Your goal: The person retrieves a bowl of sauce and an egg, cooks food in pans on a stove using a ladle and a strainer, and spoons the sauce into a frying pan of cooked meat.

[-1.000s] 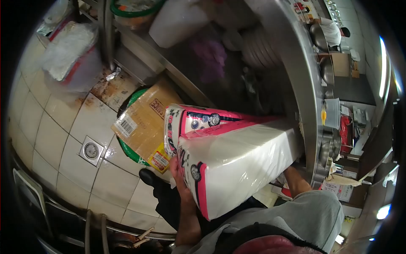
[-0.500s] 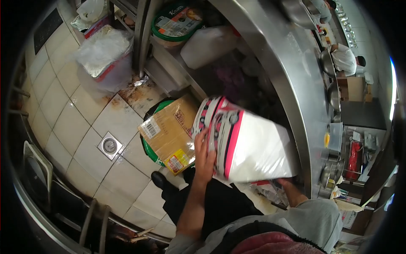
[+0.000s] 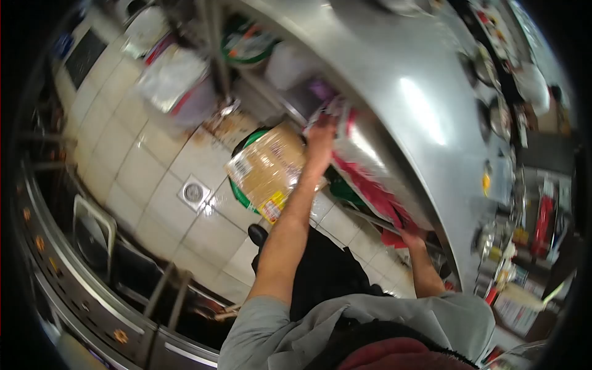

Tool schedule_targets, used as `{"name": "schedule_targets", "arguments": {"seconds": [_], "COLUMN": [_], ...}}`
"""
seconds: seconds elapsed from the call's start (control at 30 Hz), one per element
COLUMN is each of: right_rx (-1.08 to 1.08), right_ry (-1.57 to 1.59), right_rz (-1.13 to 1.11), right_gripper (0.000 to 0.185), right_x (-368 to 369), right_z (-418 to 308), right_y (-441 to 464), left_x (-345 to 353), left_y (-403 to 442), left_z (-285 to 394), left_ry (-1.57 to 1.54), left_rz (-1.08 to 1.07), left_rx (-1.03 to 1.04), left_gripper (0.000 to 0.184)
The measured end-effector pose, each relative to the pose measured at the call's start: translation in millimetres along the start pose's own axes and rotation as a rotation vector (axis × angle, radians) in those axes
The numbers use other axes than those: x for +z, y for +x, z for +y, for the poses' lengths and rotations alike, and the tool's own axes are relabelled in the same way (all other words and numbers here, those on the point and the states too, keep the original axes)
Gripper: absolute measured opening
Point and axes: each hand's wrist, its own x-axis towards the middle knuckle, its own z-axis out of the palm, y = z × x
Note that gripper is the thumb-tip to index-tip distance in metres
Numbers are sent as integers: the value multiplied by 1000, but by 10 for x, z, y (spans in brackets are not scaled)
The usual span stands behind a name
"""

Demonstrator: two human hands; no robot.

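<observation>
A large white plastic-wrapped pack (image 3: 365,157) with pink and black print is partly under the steel counter, on the shelf level. My left hand (image 3: 322,131) holds its far end, fingers bent against the printed wrap and somewhat blurred. At the opposite end, my right hand (image 3: 412,235) grips the pack's lower edge by the pink strip. What the pack contains cannot be made out. Close beside my left forearm lies a taped cardboard box (image 3: 271,169), on top of a green-rimmed container (image 3: 242,192).
The steel counter (image 3: 394,74) overhangs the shelf, where a green-lidded tub (image 3: 246,40) and a whitish container (image 3: 290,65) stand. A plastic-covered bucket (image 3: 176,80) is on the tiled floor near a drain (image 3: 194,193). Steel cooking equipment (image 3: 92,296) lines the left. Another person (image 3: 531,89) is beyond the counter.
The pack has moved under the counter and tipped lower. My left hand has reached forward with it, and my right hand now shows at its near end. The view has shifted.
</observation>
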Motion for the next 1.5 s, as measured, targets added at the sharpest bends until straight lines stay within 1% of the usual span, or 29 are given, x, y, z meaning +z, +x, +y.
{"name": "schedule_targets", "arguments": {"seconds": [0.03,0.1,0.17,0.23,0.27,0.37,0.47,0.6,0.67,0.7,0.77,0.83,0.87,0.93,0.97,1.03,1.07,1.13,1.17,1.2,1.23,1.27,1.3,1.33,1.37,1.4,1.43,1.47,1.5], "right_rx": [-1,-7,-1,-15,32,-6,8,-54,53,58,388,552,557,700,701,624,634,464,402,250,106,27,-45,-32,-43,-142,-270,-391,-427], "right_ry": [97,32,85,-77,-55,-12,-20,4,-119,-116,-288,-354,-358,-778,-781,-1181,-1183,-1320,-1289,-1278,-1243,-1150,-1255,-1021,-906,-894,-905,-921,-792], "right_rz": [127,43,144,52,16,82,70,105,168,167,94,138,140,231,236,-57,-59,-290,-370,-474,-500,-551,-501,-412,-437,-398,-417,-420,-431], "right_gripper": [65,65,62,61,60,59,58,56,56,56,56,53,53,45,45,39,39,35,33,31,25,18,10,6,7,10,12,14,16], "right_x": [123,61,256,218,171,115,142,139,83,-173,-684,-510,-281,223,320,529,683,1238,1562,1866,2328,2554,2652,2914,3047,3287,3435,3555,3773], "right_z": [0,-1,30,-18,-57,-89,-107,-54,-6,34,149,458,618,918,1013,1160,1198,1249,1280,1307,1324,1334,1329,1365,1374,1377,1376,1380,1395], "right_y": [-67,-71,-106,-114,-84,-35,-43,-31,-55,-60,-17,-140,-223,-243,-206,-128,-83,-56,-47,-68,-152,-138,-61,-51,16,4,93,179,238], "left_x": [-2,-30,54,-124,-154,-203,-188,-119,-96,-84,-53,8,49,87,95,99,66,-7,-40,-54,-65,-82,-119,-229,-285,-395,-523,-642,-774], "left_y": [55,-60,-240,-394,-473,-613,-629,-574,-515,-478,-379,-297,-267,-193,-172,-127,-111,-75,-60,-48,-28,11,4,60,108,187,253,305,440], "left_z": [142,23,-164,217,186,115,90,88,137,160,201,221,222,241,220,180,181,214,222,221,219,217,229,326,234,215,250,254,370], "left_ry": [62,581,437,161,146,93,87,139,179,184,230,244,267,302,297,287,258,199,137,129,135,80,22,-103,-138,-62,6,201,393], "left_rz": [-9,19,48,47,69,76,90,108,111,111,90,106,106,96,97,62,51,68,88,93,107,84,59,82,145,185,220,322,416], "left_rx": [87,362,170,-33,-20,6,3,-26,-67,-69,-67,-67,-64,-75,-79,-84,-87,-122,-147,-101,-120,-117,-123,-148,-181,-169,-163,-62,46], "left_gripper": [31,34,41,49,51,54,59,59,56,56,54,53,52,51,51,52,53,52,52,52,52,52,53,54,52,51,51,52,54]}}
